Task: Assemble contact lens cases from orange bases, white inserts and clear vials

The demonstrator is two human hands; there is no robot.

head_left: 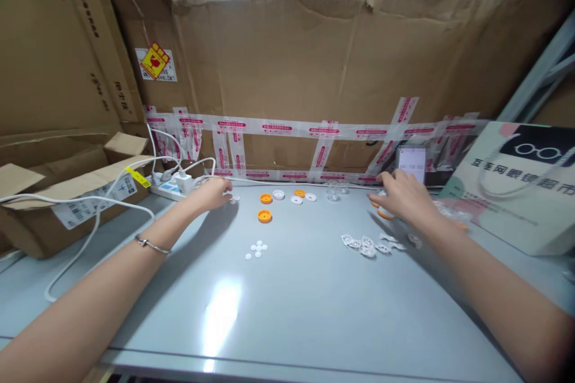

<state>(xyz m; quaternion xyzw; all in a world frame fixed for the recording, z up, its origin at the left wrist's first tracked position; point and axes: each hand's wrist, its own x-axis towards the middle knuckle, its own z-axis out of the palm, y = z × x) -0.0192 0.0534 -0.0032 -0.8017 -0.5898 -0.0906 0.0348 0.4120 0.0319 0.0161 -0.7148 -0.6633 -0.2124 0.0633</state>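
Note:
My left hand (216, 192) reaches to the back left, its fingertips beside small whitish pieces (234, 199); its fingers are bunched and what they hold, if anything, is too small to tell. Over orange and white parts (385, 213) at the right is my right hand (401, 194), fingers apart and curved downward. Between the hands lie orange rings (265, 216) and white round parts (278, 194). Several small white discs (259, 246) form a loose cluster in the middle left. Whitish leaf-shaped pieces (368, 246) lie nearer than my right hand.
Clear round parts (333, 191) sit at the back. A power strip (168, 190) with white cables and an open carton (76, 203) stand left. A phone (412, 163) leans behind my right hand, beside a paper bag (512, 185). Tall cardboard (278, 60) closes off the back.

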